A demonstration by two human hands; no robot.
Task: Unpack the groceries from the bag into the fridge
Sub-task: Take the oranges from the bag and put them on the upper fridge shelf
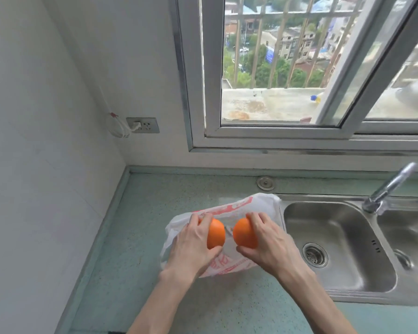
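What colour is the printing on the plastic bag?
Red, on the white plastic bag; head view shows it.

Premises: a domestic kitchen in an upper-storey flat. A pale green speckled table point(155, 213) runs along white walls, with a raised lip at the far edge. Set into it on the right is a stainless steel double sink point(336, 292) with a strainer drain point(314, 255) and a chrome tap point(389, 188). A wall socket point(143, 125) with a white plug fitted sits on the far wall, left. Above the sink, a sliding aluminium-framed window point(299, 131) with outer bars looks down on rooftops, trees and a road.
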